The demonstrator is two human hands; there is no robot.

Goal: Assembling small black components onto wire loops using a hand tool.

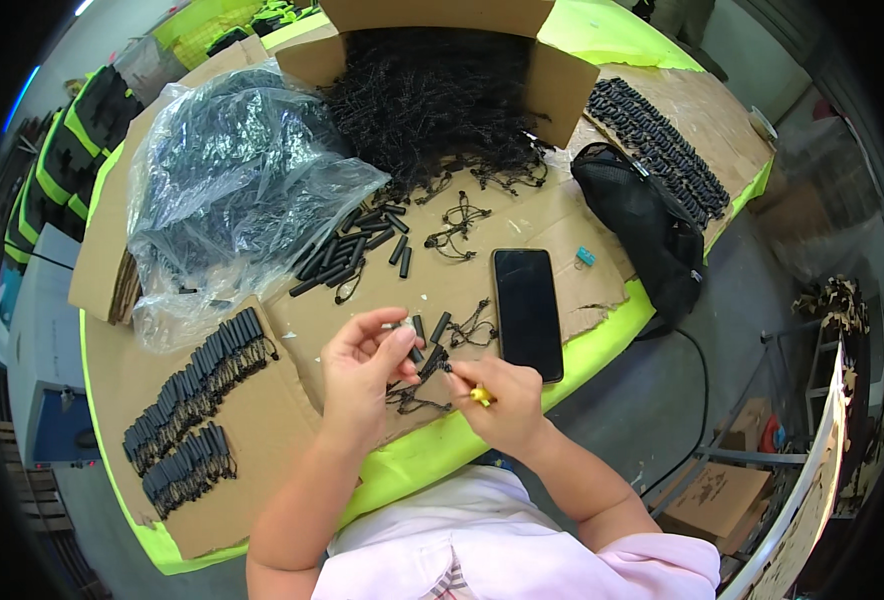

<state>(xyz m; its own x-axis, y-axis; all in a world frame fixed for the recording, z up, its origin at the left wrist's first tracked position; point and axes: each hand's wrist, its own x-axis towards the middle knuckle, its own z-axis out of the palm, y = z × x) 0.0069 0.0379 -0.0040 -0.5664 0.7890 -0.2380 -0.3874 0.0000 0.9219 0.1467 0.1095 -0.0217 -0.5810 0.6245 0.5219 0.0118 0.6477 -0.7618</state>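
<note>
My left hand (358,375) is closed, pinching a short black tube (415,354) between thumb and fingers. Close by on the right, my right hand (507,405) is closed round a small yellow-handled tool (481,395). Thin black cord (443,364) shows at its fingertips; whether the tool's tip goes through the cord is too small to tell. Just beyond the hands lies a loose black tube (441,326). Knotted black cord loops (474,328) rest beside it, and more cord lies beneath my hands.
Brown cardboard (292,385) covers the lime-green table. Rows of corded tubes (200,372) lie left, more rows (657,150) far right. A plastic bag (232,190), loose tubes (347,250) and a carton (567,95) of black cords stand beyond. Right are a phone (528,315) and black pouch (642,225).
</note>
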